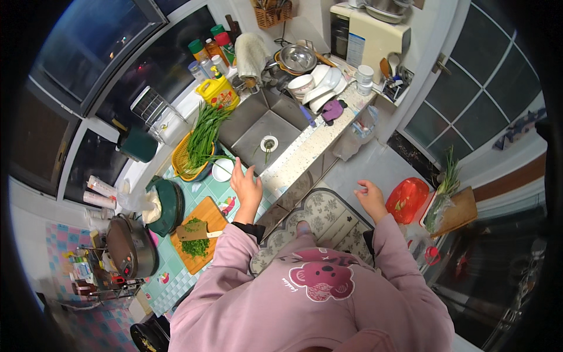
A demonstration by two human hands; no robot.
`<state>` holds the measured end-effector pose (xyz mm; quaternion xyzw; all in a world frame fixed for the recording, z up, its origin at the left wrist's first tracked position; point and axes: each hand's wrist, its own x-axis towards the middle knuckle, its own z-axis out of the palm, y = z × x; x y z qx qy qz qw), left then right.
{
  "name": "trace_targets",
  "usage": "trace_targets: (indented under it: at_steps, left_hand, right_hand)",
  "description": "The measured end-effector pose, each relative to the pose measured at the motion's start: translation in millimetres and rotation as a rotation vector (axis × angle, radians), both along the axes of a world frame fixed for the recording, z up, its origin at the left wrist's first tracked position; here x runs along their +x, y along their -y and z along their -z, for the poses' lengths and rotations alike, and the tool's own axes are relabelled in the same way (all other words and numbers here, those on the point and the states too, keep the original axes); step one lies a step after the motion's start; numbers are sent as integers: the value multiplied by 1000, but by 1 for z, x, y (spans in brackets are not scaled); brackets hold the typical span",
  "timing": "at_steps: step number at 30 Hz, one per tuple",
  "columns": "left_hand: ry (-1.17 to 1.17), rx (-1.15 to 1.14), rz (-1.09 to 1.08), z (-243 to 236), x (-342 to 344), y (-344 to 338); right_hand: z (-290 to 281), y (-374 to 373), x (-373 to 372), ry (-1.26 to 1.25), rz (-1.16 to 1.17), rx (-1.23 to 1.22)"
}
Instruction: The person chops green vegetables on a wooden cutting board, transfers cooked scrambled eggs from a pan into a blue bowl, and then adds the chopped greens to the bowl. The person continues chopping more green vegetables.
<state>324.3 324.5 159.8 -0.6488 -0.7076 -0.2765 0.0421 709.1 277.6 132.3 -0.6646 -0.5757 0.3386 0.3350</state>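
Observation:
My left hand (246,189) is raised with fingers apart and empty, beside a small white bowl (222,170) at the counter's edge. My right hand (371,198) hangs over the floor with loosely bent fingers apart, holding nothing. Long green leafy stalks (208,129) lie in a yellow basket (179,161) left of the steel sink (255,149). Below them, a cleaver (190,233) rests on a wooden board (212,214) among chopped greens (194,251).
Stacked dishes (314,85) stand right of the sink, bottles (217,53) behind it. Pots (126,246) line the left counter. A red bag (407,199), greens and a board (460,211) sit low at the right, near a glazed door (463,82). A patterned mat (308,211) covers the floor underfoot.

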Motion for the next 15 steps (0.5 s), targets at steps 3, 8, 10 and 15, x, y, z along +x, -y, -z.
trace_targets:
  at_steps: [3,8,10,15]
  left_hand:
    - [71,-13,-31,3,-2,-26]
    - [152,-52,-46,18,0,-74]
    - [179,-69,-51,24,1,-97]
    - [269,-75,-43,35,3,-145]
  right_hand:
    - [-2,-28,-1,24,-55,14]
    - [-4,-76,-6,89,-79,16]
    - [-10,-102,-7,132,-87,30]
    - [-30,-161,-12,104,-69,-109]
